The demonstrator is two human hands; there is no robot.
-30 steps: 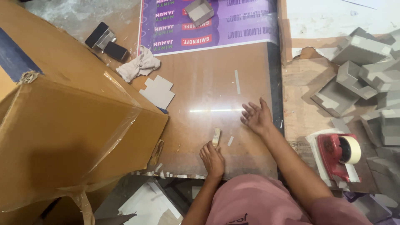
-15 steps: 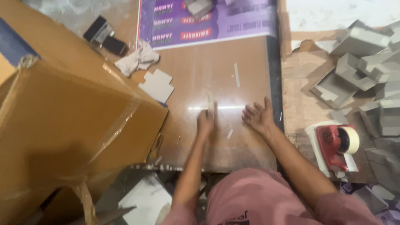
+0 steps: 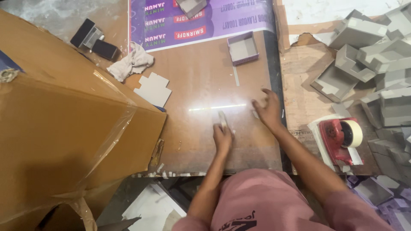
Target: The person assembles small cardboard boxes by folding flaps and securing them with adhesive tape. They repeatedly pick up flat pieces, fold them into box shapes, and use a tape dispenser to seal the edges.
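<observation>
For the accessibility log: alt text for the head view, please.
A person's left hand presses a small pale object onto a brown board, while the right hand rests open beside it. A large carton stands at left; a red tape dispenser and grey folded boxes lie at right.
</observation>
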